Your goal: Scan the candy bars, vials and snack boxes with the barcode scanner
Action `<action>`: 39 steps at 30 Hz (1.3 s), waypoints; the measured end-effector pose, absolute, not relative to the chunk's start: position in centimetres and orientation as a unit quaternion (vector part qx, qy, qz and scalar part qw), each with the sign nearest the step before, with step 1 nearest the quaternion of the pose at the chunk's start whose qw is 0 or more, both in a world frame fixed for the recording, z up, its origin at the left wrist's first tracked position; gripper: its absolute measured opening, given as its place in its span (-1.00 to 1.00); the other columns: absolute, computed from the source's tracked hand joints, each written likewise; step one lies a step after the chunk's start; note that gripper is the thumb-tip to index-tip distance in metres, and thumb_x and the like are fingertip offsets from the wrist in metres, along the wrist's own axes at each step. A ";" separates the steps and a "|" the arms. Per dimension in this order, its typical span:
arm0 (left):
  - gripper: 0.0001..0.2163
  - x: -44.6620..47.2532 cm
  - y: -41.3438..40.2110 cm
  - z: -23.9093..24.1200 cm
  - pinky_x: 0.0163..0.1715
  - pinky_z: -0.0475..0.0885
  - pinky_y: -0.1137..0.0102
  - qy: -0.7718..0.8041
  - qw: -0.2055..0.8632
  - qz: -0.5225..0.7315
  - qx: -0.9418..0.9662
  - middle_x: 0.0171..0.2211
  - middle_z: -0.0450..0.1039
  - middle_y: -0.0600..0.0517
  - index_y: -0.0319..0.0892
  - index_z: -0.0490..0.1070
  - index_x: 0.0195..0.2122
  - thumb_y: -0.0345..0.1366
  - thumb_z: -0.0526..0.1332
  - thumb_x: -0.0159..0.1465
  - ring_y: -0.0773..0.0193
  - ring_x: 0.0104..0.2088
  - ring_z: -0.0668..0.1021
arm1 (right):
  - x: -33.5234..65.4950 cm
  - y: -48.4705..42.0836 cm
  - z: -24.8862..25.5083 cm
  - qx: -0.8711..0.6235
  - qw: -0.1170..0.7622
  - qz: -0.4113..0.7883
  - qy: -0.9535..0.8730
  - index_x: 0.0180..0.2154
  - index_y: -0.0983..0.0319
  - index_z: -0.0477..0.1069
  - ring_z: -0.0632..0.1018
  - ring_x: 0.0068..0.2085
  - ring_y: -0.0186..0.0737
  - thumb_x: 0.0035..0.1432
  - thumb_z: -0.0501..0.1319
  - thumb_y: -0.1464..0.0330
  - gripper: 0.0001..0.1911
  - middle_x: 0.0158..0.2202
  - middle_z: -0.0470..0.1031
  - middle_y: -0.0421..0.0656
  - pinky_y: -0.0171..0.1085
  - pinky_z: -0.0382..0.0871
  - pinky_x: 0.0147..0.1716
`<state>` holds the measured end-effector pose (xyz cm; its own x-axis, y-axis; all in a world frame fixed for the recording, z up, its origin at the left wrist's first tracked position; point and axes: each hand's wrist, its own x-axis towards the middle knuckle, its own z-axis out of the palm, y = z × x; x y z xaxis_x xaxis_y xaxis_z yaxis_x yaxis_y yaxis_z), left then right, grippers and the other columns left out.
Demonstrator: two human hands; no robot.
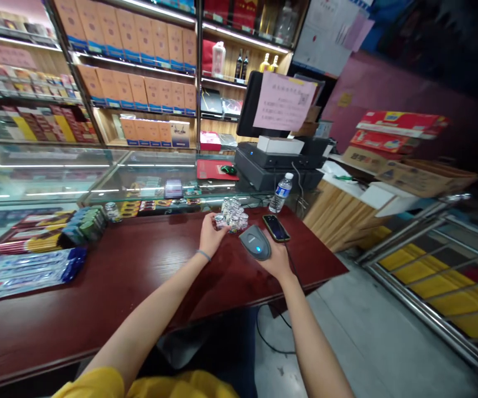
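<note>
In my right hand (277,258) is a dark grey barcode scanner (252,241) with a blue light glowing on top, its head pointing toward a cluster of small jars (234,213). My left hand (211,236) has its thumb and fingers closed round one small silvery jar (219,220) at the cluster's left front. The jars stand close together on the dark red counter (151,271); their labels are too small to read. Just beyond the scanner lies a phone (276,228), and behind it stands a water bottle (281,193).
Snack packets (31,271) and a row of green and blue packs (85,224) lie at the left, beside a single jar (112,211). A monitor (250,102) stands behind the counter. A cable hangs below its right edge, near a metal rack (425,282).
</note>
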<state>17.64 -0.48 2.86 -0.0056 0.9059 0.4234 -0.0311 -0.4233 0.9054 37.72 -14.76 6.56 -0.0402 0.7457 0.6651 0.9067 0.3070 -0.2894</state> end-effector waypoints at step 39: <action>-0.68 27.6 -2.4 -2.8 -0.13 0.45 0.25 0.440 0.329 0.541 0.637 -0.21 0.35 0.00 -0.15 0.32 -0.17 -0.41 0.37 0.09 0.23 -0.23 0.49 | 44.1 -18.2 4.2 -0.642 0.343 -0.141 -0.671 -0.07 0.24 0.46 0.63 -0.47 -0.04 0.03 0.24 0.23 -0.59 -0.49 0.61 -0.12 -0.25 0.40 -0.47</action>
